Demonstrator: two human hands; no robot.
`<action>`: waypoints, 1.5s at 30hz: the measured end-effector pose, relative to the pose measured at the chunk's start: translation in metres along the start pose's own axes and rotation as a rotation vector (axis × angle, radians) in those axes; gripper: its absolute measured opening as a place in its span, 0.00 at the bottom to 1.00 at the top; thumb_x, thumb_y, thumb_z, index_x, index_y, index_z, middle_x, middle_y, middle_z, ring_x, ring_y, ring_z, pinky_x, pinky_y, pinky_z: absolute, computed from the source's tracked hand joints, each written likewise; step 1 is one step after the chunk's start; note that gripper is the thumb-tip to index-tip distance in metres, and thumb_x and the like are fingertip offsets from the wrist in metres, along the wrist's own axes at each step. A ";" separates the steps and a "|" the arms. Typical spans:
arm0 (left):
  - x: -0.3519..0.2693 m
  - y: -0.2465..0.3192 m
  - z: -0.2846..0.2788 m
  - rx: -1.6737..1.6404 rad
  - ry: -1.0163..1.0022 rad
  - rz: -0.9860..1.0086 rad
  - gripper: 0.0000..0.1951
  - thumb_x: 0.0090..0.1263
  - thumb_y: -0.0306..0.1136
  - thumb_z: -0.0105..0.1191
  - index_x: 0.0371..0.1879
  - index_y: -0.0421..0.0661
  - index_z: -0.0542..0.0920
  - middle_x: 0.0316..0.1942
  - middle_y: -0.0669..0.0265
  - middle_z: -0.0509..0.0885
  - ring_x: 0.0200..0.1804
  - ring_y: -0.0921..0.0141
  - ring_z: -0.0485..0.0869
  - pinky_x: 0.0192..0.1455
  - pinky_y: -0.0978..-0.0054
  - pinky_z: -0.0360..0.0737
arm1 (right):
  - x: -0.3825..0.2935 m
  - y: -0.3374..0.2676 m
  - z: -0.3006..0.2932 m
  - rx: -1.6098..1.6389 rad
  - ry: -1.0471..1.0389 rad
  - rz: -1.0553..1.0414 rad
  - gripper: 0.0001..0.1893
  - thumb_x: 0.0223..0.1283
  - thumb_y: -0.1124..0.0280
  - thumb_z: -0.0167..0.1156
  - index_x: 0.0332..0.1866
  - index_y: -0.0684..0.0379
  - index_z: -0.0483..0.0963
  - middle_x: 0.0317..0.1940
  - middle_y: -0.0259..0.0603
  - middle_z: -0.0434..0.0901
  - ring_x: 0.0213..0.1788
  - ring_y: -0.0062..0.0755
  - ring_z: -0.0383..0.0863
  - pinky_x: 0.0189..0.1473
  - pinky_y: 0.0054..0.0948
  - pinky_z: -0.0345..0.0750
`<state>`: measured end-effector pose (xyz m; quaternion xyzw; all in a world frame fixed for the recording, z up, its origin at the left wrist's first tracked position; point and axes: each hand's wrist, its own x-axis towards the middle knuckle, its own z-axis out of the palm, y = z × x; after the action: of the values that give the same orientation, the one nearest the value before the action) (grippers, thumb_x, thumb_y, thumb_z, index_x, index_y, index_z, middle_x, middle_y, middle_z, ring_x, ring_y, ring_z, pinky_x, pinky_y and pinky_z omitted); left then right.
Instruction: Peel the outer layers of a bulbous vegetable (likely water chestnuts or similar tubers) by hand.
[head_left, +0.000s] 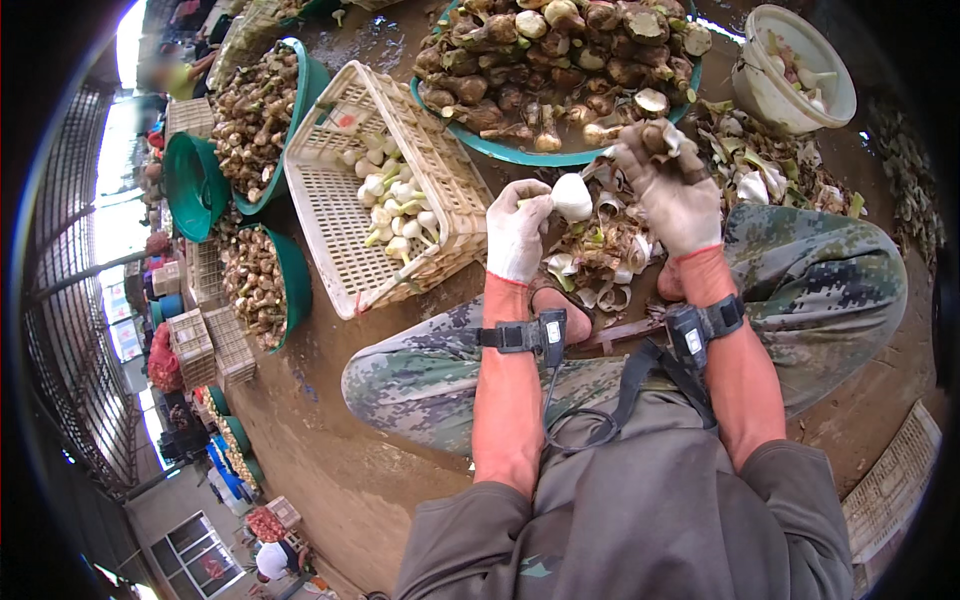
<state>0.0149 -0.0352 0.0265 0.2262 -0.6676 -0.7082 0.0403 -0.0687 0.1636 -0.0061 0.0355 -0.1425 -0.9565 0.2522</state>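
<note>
My left hand (517, 225), in a white glove, pinches the stem of a peeled white garlic bulb (572, 198). My right hand (679, 195), in a soiled glove, is raised just right of it, with dirty garlic skin (666, 141) at its fingers. Below both hands lies a heap of peeled skins (611, 244). Beyond them stands a teal basin (540, 158) of muddy, unpeeled garlic (525, 82) in brown water. Left of my left hand, a tilted cream plastic crate (322, 225) contains peeled garlic bulbs with stems (397, 195).
A white bucket (787, 97) with some garlic stands at the upper right, near more skins (750, 165). Green tubs (296, 285) of unpeeled garlic and stacked crates (191, 345) are at the left. Another crate (892, 465) lies at the lower right. Other people (277, 559) are farther off.
</note>
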 end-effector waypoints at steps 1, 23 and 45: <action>-0.004 -0.001 0.000 0.042 -0.010 0.035 0.07 0.65 0.27 0.55 0.39 0.39 0.79 0.28 0.70 0.79 0.25 0.81 0.73 0.30 0.85 0.70 | 0.001 -0.010 -0.002 -0.047 0.156 -0.045 0.18 0.73 0.68 0.46 0.58 0.72 0.69 0.55 0.58 0.75 0.65 0.53 0.70 0.72 0.53 0.64; 0.075 0.003 -0.041 -0.940 0.019 0.167 0.11 0.67 0.32 0.57 0.42 0.38 0.79 0.35 0.60 0.82 0.34 0.69 0.79 0.47 0.72 0.77 | -0.011 0.009 -0.051 -2.615 0.293 0.710 0.19 0.54 0.62 0.57 0.44 0.65 0.81 0.40 0.61 0.83 0.46 0.56 0.83 0.51 0.46 0.79; 0.160 -0.046 0.081 0.740 -0.322 -0.108 0.27 0.54 0.42 0.65 0.50 0.35 0.80 0.42 0.51 0.87 0.43 0.65 0.86 0.51 0.72 0.80 | 0.003 -0.008 -0.072 -1.935 0.704 -0.018 0.13 0.63 0.66 0.59 0.46 0.63 0.81 0.40 0.53 0.84 0.42 0.43 0.84 0.48 0.33 0.79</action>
<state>-0.1473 -0.0125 -0.0597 0.1464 -0.8622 -0.4477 -0.1863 -0.0652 0.1500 -0.0777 0.0964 0.7711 -0.5991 0.1929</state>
